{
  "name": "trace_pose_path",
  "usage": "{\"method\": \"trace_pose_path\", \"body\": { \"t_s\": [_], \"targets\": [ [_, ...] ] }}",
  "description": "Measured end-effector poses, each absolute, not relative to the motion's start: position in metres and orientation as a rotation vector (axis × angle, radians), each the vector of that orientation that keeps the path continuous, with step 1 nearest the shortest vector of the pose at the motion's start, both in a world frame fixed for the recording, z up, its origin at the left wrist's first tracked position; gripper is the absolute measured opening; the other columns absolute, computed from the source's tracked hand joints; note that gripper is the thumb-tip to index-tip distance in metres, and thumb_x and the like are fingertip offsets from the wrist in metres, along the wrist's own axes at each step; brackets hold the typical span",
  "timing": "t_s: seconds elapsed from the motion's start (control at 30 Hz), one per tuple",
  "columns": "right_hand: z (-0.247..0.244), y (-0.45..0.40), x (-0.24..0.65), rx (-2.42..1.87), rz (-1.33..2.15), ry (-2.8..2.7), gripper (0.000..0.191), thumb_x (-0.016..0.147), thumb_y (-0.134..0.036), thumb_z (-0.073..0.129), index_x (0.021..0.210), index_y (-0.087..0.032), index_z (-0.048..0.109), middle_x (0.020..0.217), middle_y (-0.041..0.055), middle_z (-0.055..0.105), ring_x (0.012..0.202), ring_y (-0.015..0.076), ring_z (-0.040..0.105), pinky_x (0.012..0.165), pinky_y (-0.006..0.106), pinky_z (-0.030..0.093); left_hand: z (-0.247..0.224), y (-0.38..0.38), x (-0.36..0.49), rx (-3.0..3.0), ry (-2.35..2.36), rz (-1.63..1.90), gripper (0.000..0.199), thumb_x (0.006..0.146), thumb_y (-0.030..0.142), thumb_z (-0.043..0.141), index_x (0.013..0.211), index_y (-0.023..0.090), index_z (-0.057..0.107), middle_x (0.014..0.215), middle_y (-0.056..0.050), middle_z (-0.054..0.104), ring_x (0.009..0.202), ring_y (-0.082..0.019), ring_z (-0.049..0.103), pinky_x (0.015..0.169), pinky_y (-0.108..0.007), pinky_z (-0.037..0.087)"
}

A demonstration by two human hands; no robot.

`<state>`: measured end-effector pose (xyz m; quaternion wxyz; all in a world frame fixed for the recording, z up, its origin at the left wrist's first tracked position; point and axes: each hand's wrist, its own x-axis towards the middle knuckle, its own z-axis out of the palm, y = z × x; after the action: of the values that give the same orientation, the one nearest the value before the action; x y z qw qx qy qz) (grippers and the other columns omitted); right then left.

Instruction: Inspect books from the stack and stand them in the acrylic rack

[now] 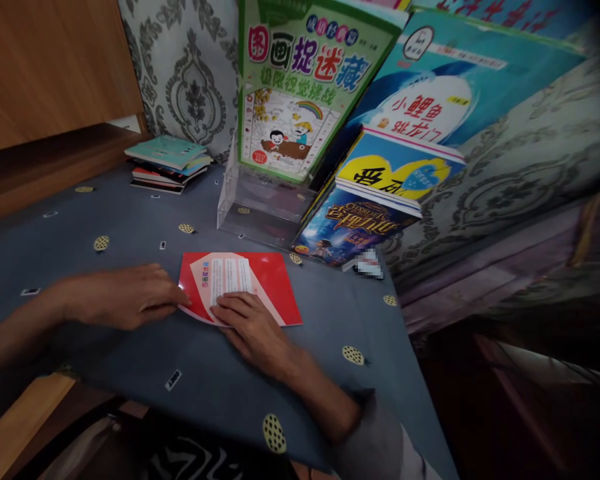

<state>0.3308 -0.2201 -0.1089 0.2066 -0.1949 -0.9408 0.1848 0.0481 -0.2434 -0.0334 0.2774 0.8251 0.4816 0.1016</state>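
Booklet [275,287] in red and pale pink lies on our grey-blue tablecloth [220,380], near the table's front edge and just this side of the clear acrylic stand [260,200]. Our left hand [135,297] has thumb and forefinger drawn into a narrow pinch at its near left corner, where the paper curves up and shows a pale edge. Our right hand [255,330] rests its fingers over the middle of the near edge; the thumb is mostly hidden, so we cannot tell whether it grips from beneath or only steadies. We judge the step in hand to be lifting or bending that corner — whether one leaf or several, we cannot tell. Any further move there would call for a light pinch on our left and an even press on our right, lest the whole thing slide or crease. Its long axis runs left to right across our view, roughly along the front edge. The printing looks turned sideways, its coloured title stacked at the left — so we take the head of the page to point left. Beyond, the green puzzle book [290,93] leans in the stand.
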Motion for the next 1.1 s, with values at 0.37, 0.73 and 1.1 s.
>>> {"method": "trace_pose_path", "body": {
  "t_s": [0.37,0.73,1.1],
  "targets": [
    [-0.106,-0.225,0.331,-0.574,0.357,-2.649,0.031,0.106,-0.022,0.049,0.132,-0.016,0.065,0.128,0.0121,0.072,0.128,0.0226,0.059,0.109,0.039,0.048,-0.058,-0.175,0.041,2.065,1.390,0.498,0.039,0.087,0.041,0.052,0.109,0.020,0.077,0.104,-0.008,0.080,0.094,-0.026,0.073,0.086,-0.036,0.056],
    [-0.091,-0.235,0.347,-0.799,0.981,-2.086,0.024,0.100,-0.032,0.059,0.113,-0.022,0.076,0.091,0.0014,0.079,0.075,0.0153,0.069,0.068,0.025,0.052,-0.075,-0.174,0.029,1.636,1.025,0.594,0.043,0.079,0.044,0.062,0.109,0.020,0.081,0.118,-0.017,0.077,0.107,-0.036,0.073,0.091,-0.047,0.059],
    [-0.060,-0.225,0.349,-0.515,1.535,-1.012,0.042,0.078,-0.056,0.081,0.103,-0.024,0.071,0.098,0.0032,0.079,0.092,0.0244,0.075,0.089,0.041,0.060,-0.075,-0.190,0.082,1.456,0.951,0.996,0.054,0.092,0.050,0.058,0.142,0.032,0.057,0.153,-0.007,0.056,0.143,-0.034,0.049,0.109,-0.052,0.050]
  ]
}}
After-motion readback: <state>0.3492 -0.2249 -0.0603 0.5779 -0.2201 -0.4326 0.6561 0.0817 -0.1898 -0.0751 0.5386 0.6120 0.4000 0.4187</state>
